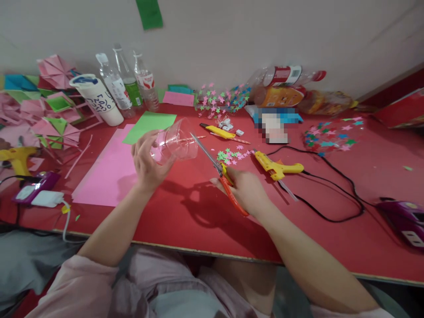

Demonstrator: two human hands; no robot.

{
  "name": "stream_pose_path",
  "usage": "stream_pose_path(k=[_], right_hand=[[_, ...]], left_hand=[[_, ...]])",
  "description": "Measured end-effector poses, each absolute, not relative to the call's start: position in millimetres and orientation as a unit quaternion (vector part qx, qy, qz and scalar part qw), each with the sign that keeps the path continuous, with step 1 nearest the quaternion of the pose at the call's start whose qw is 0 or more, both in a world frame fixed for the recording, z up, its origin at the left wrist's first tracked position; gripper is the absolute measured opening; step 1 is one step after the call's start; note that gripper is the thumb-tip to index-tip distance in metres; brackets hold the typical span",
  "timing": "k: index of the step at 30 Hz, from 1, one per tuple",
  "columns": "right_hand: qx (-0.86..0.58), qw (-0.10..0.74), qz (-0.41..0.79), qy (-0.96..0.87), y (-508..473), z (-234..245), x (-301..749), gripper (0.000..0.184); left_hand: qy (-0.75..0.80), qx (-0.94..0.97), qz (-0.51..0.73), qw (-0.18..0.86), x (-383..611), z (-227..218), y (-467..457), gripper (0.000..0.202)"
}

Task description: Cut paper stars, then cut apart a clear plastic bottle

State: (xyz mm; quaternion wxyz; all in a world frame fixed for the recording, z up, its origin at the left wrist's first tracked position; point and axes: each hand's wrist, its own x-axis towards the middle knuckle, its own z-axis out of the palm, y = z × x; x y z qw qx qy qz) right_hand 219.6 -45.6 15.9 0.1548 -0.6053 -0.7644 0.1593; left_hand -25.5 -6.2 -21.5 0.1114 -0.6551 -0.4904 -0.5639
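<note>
My left hand [147, 163] grips a clear plastic cup [174, 141], tipped on its side above the red table [205, 221]. My right hand [243, 190] holds orange-handled scissors [218, 170] by the handles. Their blades point up and left, with the tips close to the cup's rim. Beneath and left of the cup lie a pink paper sheet [109, 170] and a green paper sheet [150, 126].
A yellow glue gun [276, 167] with a black cord lies just right of the scissors. Small paper stars [230, 155], a yellow utility knife [218, 131], bottles [127, 86], a white cup [97, 99], folded paper pieces [49, 110] and purple devices [402, 218] surround the spot.
</note>
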Motion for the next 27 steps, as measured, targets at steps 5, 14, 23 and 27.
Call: stream_pose_path(k=[5,14,23,27], right_hand=[[-0.591,0.151,0.209,-0.764,-45.0,19.2,222.2,0.053],[-0.572,0.179,0.275,-0.752,-44.3,17.2,222.4,0.054],[-0.589,0.154,0.276,-0.744,-38.7,14.8,226.0,0.056],[-0.599,0.134,0.275,-0.740,-40.5,16.2,226.4,0.054]], left_hand=[[-0.497,-0.666,-0.538,0.143,-27.7,-23.3,-4.5,0.066],[-0.471,-0.684,-0.536,0.152,-30.8,-25.1,-1.5,0.067],[-0.455,-0.697,-0.543,0.115,-33.4,-24.6,1.6,0.069],[-0.444,-0.725,-0.517,0.100,-31.4,-24.4,-0.2,0.070]])
